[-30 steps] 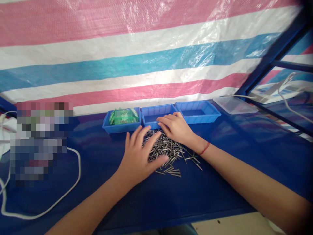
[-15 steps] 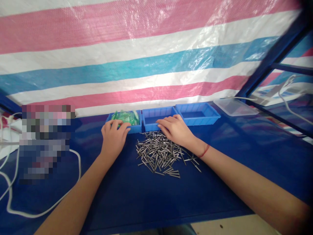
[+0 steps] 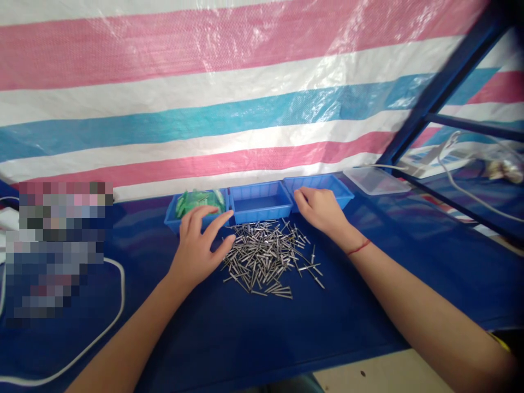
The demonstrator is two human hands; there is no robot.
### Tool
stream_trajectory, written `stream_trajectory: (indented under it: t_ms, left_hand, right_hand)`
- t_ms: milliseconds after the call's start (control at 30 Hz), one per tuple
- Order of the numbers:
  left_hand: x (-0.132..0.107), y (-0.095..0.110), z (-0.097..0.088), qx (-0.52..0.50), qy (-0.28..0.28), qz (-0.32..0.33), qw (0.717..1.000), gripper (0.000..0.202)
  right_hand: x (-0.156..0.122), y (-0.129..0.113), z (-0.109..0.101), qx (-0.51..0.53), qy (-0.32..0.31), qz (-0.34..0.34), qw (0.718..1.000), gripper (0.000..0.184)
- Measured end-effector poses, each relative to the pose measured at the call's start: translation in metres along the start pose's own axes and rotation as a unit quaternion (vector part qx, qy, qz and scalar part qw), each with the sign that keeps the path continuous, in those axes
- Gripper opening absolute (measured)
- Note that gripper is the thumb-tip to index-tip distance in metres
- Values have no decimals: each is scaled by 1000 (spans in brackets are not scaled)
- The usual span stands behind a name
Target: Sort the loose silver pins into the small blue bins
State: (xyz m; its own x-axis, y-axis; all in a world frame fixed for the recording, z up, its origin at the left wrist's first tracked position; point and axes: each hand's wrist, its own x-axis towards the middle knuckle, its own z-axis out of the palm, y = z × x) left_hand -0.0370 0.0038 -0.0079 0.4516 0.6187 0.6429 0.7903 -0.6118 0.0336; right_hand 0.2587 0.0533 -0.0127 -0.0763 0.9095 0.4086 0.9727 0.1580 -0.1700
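A heap of small metal nails [image 3: 266, 255] lies on the blue table [image 3: 262, 327]. Behind it stand three blue trays in a row. The left tray [image 3: 174, 218] holds green plastic pieces [image 3: 196, 200]. The middle tray [image 3: 260, 202] and the right tray [image 3: 339, 192] look empty. My left hand [image 3: 198, 248] lies flat with fingers spread at the left edge of the heap, just in front of the left tray. My right hand [image 3: 321, 210] rests, fingers curled, on the front wall of the right tray; a red string circles its wrist.
A striped pink, white and blue tarp [image 3: 229, 93] hangs behind the trays. A white cable [image 3: 110, 322] loops across the table at left beside a blurred patch. A clear plastic lid [image 3: 374, 180] and a dark blue frame post [image 3: 434, 90] stand at right.
My left hand went from the nail heap to the left tray and has come back to the heap's left edge. My right hand has moved from the middle tray to the right tray.
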Motion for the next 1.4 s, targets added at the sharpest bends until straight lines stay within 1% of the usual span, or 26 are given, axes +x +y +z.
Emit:
stream_trajectory:
  t_ms: [100, 200, 367, 567, 633, 733, 767, 800, 867, 900, 933, 1000, 1100, 1167, 1233, 1333, 1400]
  left_hand:
    - [-4, 10, 4, -46, -62, -1, 997, 40]
    - [-6, 14, 7, -75, -102, -7, 992, 40]
    - [-6, 12, 7, -99, -148, -9, 984, 39]
    - [-7, 13, 7, -100, -183, -7, 978, 41]
    - [-8, 13, 7, -96, -196, -8, 976, 43]
    - [-10, 13, 5, -89, -225, -10, 970, 54]
    - [-11, 13, 4, -88, -238, -11, 967, 60]
    - [-13, 13, 3, -89, -252, -10, 964, 67]
    - [-16, 14, 2, -92, -284, -5, 954, 82]
    - [-17, 14, 2, -95, -299, -1, 949, 88]
    - [-18, 15, 1, -97, -311, 2, 945, 94]
    - [-18, 17, 1, -100, -324, 5, 941, 101]
    - [-17, 23, 1, -112, -315, 4, 942, 102]
    - [-17, 29, 2, -123, -305, 2, 944, 99]
    - [-18, 36, 3, -127, -292, -7, 948, 93]
    - [-19, 45, 5, -105, -260, -19, 960, 83]
    - [-17, 50, 5, -89, -223, 3, 971, 74]
  right_hand:
    - [-1, -2, -1, 4, -7, 0, 1000, 35]
    - [-1, -3, -4, 7, -18, 1, 1000, 33]
    - [0, 0, -7, 13, -30, 1, 999, 34]
    - [2, 2, -10, 35, -39, -20, 998, 33]
    - [2, 1, -16, 42, -30, -27, 998, 31]
    - [-1, 1, -34, 85, -4, -47, 995, 26]
    - [-4, 0, -42, 111, -15, -57, 992, 24]
    - [-8, 0, -49, 140, -53, -68, 986, 24]
    - [-18, -1, -62, 176, -189, -80, 963, 26]
    - [-23, -1, -67, 177, -258, -79, 947, 30]
    - [-28, -1, -70, 168, -311, -75, 933, 37]
    - [-35, -3, -71, 142, -379, -54, 913, 46]
    - [-42, -7, -66, 129, -444, -8, 886, 45]
    - [-44, -12, -60, 145, -472, -1, 870, 40]
    - [-44, -18, -55, 158, -471, -20, 868, 33]
    - [-43, -23, -52, 157, -433, -53, 886, 22]
    - [-41, -22, -55, 155, -400, -68, 901, 17]
